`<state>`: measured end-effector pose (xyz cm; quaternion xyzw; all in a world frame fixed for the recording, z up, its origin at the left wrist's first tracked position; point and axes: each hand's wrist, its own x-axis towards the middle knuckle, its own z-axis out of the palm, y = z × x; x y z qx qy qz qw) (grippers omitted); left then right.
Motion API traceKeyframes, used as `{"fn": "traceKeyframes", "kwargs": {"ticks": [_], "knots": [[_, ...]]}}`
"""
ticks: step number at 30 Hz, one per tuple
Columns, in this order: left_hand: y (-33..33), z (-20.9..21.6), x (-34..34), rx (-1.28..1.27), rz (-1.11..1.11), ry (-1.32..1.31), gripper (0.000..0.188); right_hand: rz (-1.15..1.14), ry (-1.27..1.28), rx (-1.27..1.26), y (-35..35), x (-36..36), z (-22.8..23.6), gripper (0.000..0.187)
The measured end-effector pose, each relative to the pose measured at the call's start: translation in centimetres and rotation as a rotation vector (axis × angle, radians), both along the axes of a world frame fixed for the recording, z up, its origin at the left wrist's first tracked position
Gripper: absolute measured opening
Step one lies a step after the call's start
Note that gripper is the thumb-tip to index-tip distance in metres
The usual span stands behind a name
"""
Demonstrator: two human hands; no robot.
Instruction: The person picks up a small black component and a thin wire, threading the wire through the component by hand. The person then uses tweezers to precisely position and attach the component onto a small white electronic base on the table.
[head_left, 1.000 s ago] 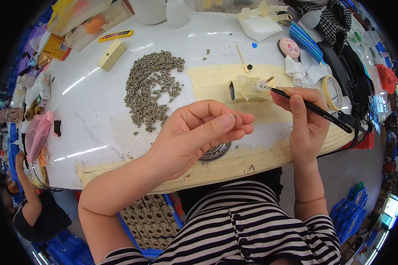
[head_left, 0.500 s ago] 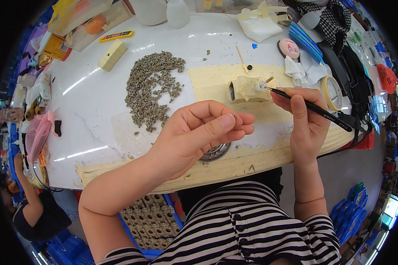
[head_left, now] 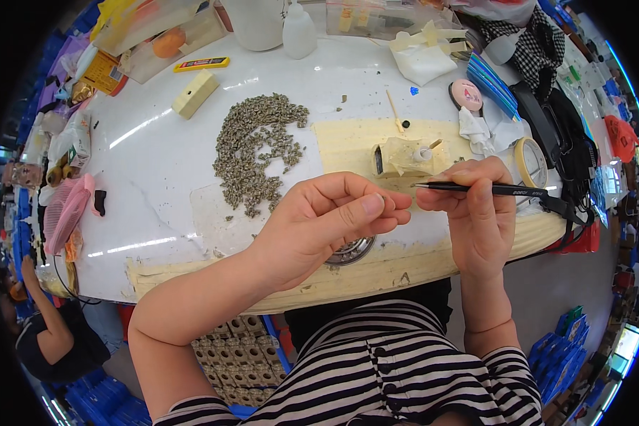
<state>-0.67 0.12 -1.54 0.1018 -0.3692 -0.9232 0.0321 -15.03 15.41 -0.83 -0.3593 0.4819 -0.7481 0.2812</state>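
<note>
My left hand (head_left: 318,226) is raised over the table's near side, thumb and fingertips pinched together. What it holds, if anything, is too small and hidden to name. My right hand (head_left: 484,224) grips black tweezers (head_left: 529,190) like a pen. Their fine tip points left, just short of the left fingertips. Behind the tweezers stands a tape-wrapped block (head_left: 397,157) with a small white cup and a short stick on top. Left of it lies a pile of small metal parts (head_left: 245,138). Partly hidden under my left hand is a round metal dish (head_left: 353,251).
A cream block (head_left: 195,94) and a yellow cutter knife (head_left: 201,64) lie at the far left. White bottles (head_left: 299,34) stand behind. Tape roll (head_left: 531,162), tissue and a black strap fill the right side. Below the table edge sits a blue crate of metal blocks (head_left: 238,351).
My right hand has drawn the tweezers away from the white cup, down and left toward my left fingertips. The left hand keeps its pinch. The view has shifted slightly.
</note>
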Motion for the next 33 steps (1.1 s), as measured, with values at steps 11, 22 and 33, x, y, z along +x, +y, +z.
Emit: {"fn": "traceKeyframes", "kwargs": {"ticks": [11,22,33], "knots": [[-0.21,-0.32,0.13,-0.004,0.005,0.005,0.016,0.012,0.187,-0.01,-0.24,0.52,-0.37,0.017],[-0.17,-0.18,0.11,-0.007,0.021,-0.001,0.014,0.012,0.311,-0.026,-0.19,0.52,-0.38,0.013],[-0.16,-0.33,0.12,0.002,0.018,0.01,0.014,0.006,0.291,-0.037,-0.31,0.64,-0.39,0.012]]}}
